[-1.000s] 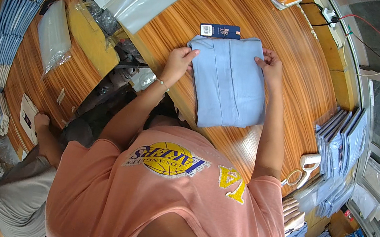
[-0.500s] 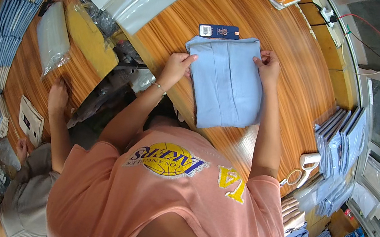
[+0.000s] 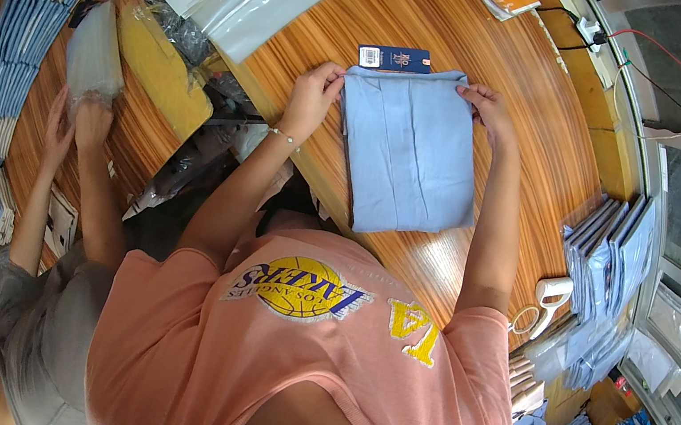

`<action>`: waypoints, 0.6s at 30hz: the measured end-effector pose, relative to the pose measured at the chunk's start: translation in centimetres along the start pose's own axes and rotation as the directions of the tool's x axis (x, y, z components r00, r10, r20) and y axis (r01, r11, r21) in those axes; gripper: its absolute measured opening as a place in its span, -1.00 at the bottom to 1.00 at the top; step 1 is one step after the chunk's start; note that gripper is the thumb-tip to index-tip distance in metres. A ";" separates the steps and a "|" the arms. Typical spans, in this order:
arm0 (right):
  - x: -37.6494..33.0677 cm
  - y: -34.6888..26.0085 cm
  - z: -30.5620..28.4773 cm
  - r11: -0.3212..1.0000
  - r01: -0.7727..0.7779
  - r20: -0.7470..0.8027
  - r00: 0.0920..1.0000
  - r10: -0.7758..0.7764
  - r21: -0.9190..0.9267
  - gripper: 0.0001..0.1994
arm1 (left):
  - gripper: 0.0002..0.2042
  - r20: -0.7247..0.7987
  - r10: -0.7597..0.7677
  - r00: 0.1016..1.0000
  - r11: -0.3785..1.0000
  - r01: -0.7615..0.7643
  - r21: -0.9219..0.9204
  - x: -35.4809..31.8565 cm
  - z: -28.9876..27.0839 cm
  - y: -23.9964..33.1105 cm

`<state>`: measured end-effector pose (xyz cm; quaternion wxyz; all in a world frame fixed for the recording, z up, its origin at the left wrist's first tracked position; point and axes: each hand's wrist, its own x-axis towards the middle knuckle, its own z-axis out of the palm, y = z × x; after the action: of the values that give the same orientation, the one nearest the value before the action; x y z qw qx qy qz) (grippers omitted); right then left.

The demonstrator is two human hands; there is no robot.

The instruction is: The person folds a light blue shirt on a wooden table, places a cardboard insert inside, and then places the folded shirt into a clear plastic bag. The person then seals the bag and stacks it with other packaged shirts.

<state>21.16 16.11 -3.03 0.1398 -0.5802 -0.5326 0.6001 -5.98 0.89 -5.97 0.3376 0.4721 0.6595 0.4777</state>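
A folded light-blue garment [image 3: 409,152] lies flat on the wood-grain table [image 3: 539,156] in front of me. A seam or pleat runs down its middle. Past its far edge sticks out a dark blue hang tag [image 3: 394,58] with a white label. My left hand [image 3: 315,100] pinches the garment's far left corner, thumb and fingers closed on the cloth. At the far right corner my right hand [image 3: 489,116] grips the edge in the same way.
Clear plastic bags [image 3: 259,1] lie at the far left. Left, a co-worker's hands [image 3: 80,124] touch a stack of clear bags [image 3: 97,50], beside piled folded garments [image 3: 31,44]. Bagged blue garments [image 3: 612,258] and a white-handled tool [image 3: 554,293] sit at right.
Both my hands have shifted, the left one away from me to the far corner. The garment's far edge looks straighter. The co-worker's hands have moved up to the clear bags.
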 end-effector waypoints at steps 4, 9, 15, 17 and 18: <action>0.8 0.8 0.4 0.979 0.153 -0.112 0.984 -0.139 0.133 -0.88 | -0.92 0.045 -0.061 0.997 0.998 0.060 0.027 0.6 -0.1 -0.2; 1.1 0.4 2.2 0.938 0.140 -0.253 0.966 -0.058 0.317 -0.91 | -0.89 0.064 -0.138 0.988 0.983 0.144 -0.113 1.0 -0.4 -1.4; 4.1 3.6 2.4 0.961 0.223 -0.330 0.931 -0.159 0.165 -0.82 | -0.81 0.101 -0.132 0.986 0.989 0.125 0.075 1.6 -0.3 0.2; 4.8 4.1 2.6 0.959 0.247 -0.364 0.914 -0.182 0.141 -0.80 | -0.81 0.090 -0.146 0.985 0.984 0.135 0.117 1.8 -0.1 -0.1; 4.8 4.0 2.8 0.958 0.259 -0.378 0.905 -0.194 0.127 -0.79 | -0.81 0.079 -0.190 0.979 0.978 0.182 0.101 1.9 -0.2 0.3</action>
<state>19.19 16.98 -9.50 0.3545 -0.5999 -0.5072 0.5071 -6.66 2.66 -5.57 0.3873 0.4441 0.7067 0.3915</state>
